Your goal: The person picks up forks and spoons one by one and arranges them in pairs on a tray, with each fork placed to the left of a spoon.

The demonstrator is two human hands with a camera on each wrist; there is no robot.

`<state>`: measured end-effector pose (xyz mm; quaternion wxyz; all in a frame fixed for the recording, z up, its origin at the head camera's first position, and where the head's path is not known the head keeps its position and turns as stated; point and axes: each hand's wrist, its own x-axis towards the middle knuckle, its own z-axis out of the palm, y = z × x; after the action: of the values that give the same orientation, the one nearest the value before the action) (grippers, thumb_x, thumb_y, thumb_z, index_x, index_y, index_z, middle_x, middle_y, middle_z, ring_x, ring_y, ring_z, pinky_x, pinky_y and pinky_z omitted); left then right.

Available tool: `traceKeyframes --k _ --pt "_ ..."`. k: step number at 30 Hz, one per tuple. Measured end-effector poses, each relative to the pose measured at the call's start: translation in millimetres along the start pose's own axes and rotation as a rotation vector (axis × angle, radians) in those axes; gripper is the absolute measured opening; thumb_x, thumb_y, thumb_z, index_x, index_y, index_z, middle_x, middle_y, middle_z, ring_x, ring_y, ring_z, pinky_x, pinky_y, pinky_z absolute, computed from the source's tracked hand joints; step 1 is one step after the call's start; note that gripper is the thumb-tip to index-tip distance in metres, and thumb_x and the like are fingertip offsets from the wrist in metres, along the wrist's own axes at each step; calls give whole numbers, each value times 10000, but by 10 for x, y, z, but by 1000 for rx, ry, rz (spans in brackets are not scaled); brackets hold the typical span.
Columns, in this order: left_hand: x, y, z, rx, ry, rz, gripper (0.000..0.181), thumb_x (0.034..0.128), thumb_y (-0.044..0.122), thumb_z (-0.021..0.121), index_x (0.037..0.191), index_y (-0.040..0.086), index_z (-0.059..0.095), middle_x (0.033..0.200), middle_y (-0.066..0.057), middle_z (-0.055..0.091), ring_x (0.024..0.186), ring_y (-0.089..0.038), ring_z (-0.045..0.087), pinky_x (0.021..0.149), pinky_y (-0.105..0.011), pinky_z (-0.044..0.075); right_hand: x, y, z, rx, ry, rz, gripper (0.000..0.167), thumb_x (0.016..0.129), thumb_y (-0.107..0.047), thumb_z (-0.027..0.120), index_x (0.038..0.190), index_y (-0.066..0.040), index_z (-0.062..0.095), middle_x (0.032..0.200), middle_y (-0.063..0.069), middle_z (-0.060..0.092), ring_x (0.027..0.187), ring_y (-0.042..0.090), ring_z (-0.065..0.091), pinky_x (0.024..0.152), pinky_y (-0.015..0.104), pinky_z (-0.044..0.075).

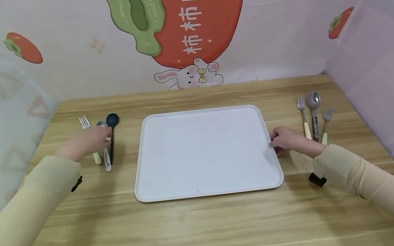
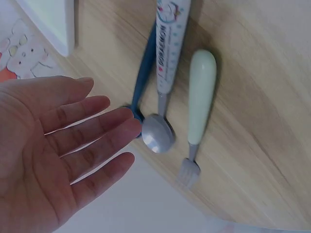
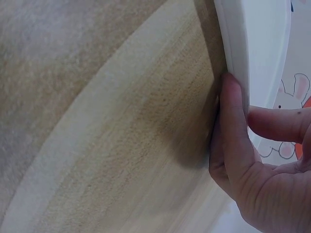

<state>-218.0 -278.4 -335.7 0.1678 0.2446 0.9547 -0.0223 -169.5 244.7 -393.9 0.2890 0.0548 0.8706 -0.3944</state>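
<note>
My left hand (image 1: 92, 140) hovers with its fingers stretched over three utensils at the left, gripping none of them. These are a fork (image 2: 201, 97) with a pale green handle, a metal spoon (image 2: 158, 133) with a printed white handle, and a dark blue round-headed spoon (image 1: 112, 120). At the right side of a white rectangular tray (image 1: 205, 151), my right hand (image 1: 289, 141) pinches the rim, thumb on the inner side and fingers (image 3: 232, 97) on the outer side.
To the right lie a fork (image 1: 307, 130) with a cream handle, a metal spoon (image 1: 313, 100) with a patterned handle, and a smaller fork (image 1: 324, 138) with a green handle. Patterned cloth walls (image 1: 286, 54) bound the wooden table (image 1: 183, 235) at the back and sides.
</note>
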Motion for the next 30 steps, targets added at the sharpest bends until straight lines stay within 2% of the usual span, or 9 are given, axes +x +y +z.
traceKeyframes --k 3,7,10,13,15,21,24,27,30 --pt "-17 -82 -22 -66 -26 -31 111 855 61 496 895 -35 535 727 -87 538 630 -201 491 549 -353 431 8 9 -5 -7 2 4 220 842 4 511 1016 129 456 834 149 522 623 130 558 576 269 556" --pt "-26 -182 -42 -119 -34 -61 197 849 87 517 942 -81 557 785 -145 589 669 -233 523 590 -392 453 12 15 -7 -22 12 -1 209 840 -1 518 1000 123 461 832 153 525 628 135 557 566 264 552" --pt "-22 -263 -24 -132 -35 -92 265 864 95 524 998 -132 550 908 -250 609 803 -341 584 703 -481 481 13 15 -5 -29 17 -8 196 838 -1 521 982 120 466 828 156 528 631 137 557 562 265 551" --pt "-21 -330 2 -168 -36 -138 315 876 100 506 1046 -165 517 996 -326 571 917 -454 549 778 -546 455 15 16 -3 -28 14 -6 187 842 -2 523 977 115 467 826 155 529 632 137 558 561 269 553" --pt "-20 -369 21 -211 -30 -174 343 876 110 502 1063 -178 494 1021 -346 549 939 -476 528 789 -558 446 16 18 -1 -15 10 1 185 845 3 520 980 115 463 827 157 529 629 138 562 564 274 555" --pt "-23 -481 98 -366 -21 -265 316 869 113 504 980 -179 457 810 -236 538 701 -304 551 593 -391 504 2 -2 3 -12 9 17 198 853 3 519 1004 116 457 833 157 524 634 142 564 569 280 558" --pt "-17 -521 144 -436 -19 -302 289 863 118 502 941 -157 457 792 -222 523 684 -276 545 576 -359 524 -4 -11 2 -27 14 19 202 853 -3 520 1008 114 460 845 161 523 648 149 565 572 277 558" --pt "-9 -544 182 -507 -22 -339 339 851 124 512 999 -172 439 808 -220 497 680 -263 529 590 -352 533 -7 -10 -3 -34 18 14 204 850 -6 519 1005 113 459 849 163 522 655 151 564 571 273 556" --pt "-9 -551 211 -579 -46 -379 527 829 125 527 1209 -201 363 785 -190 479 638 -227 505 588 -345 525 -11 -14 4 -11 12 9 187 847 4 511 987 112 451 829 155 520 635 138 568 571 278 559"
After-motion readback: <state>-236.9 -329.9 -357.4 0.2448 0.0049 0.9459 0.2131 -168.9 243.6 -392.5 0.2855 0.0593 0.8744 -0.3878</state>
